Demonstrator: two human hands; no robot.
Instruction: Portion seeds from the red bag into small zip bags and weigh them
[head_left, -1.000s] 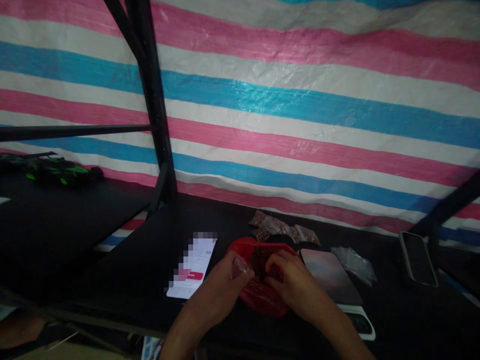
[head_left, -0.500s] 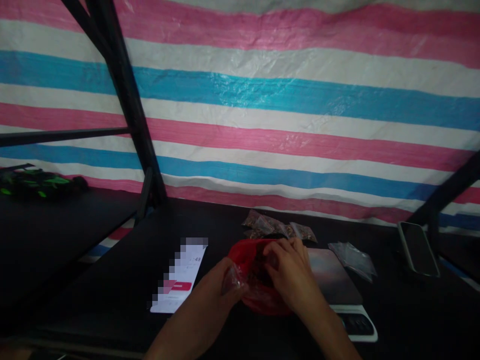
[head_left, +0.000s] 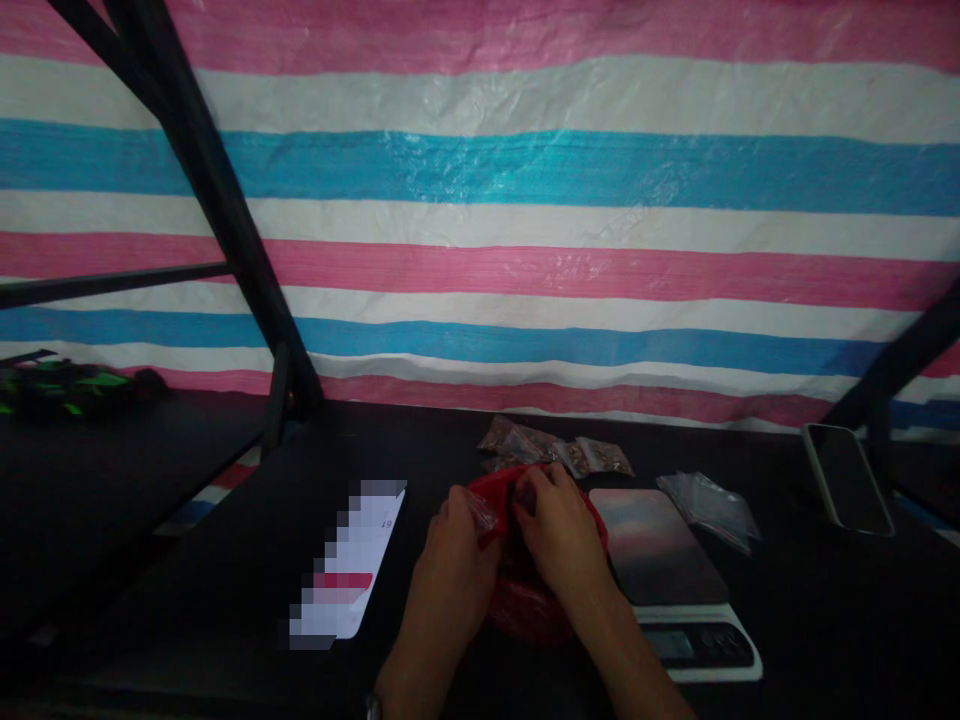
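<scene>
Both forearms rise from the bottom centre of the frame and converge toward the lower middle. The left hand (head_left: 454,540) is curled, fingers pinched together. The right hand (head_left: 559,530) lies knuckles up, its fingers bent downward, close beside the left.

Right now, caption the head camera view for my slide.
Left hand pinches a small clear bag while right hand reaches into a red plastic bag beside a kitchen scale.
</scene>
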